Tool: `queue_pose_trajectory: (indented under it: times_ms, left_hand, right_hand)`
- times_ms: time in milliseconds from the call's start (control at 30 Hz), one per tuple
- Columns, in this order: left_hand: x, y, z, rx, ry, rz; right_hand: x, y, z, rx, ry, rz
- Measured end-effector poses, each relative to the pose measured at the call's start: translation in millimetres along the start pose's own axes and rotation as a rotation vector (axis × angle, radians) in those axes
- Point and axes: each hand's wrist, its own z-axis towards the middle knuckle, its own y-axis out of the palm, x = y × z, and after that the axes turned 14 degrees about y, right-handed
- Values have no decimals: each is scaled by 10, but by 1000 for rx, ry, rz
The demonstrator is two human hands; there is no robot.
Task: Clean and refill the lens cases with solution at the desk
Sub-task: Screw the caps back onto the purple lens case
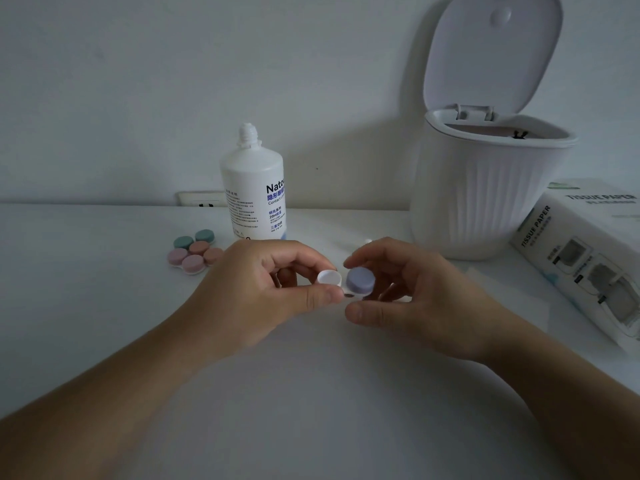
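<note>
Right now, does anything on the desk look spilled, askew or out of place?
No spill shows. The solution bottle stands upright but uncapped, and no cap is in view. The bin lid is open. The left hand and right hand hold a lens case with one well uncovered.
</note>
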Motion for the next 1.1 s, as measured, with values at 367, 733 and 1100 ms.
queue_pose_trajectory:
  times_ms: [367, 733, 1100]
  left_hand:
    - [10, 4, -5, 5, 6, -10]
    - [7, -9, 3, 7, -4, 9]
    - [28, 4, 3, -4, -8, 5]
  right_hand:
    - [-27, -2, -18, 64, -42, 41]
    - [-23, -17, -17, 54, -32, 70]
    - [-43, -15, -30, 37, -19, 80]
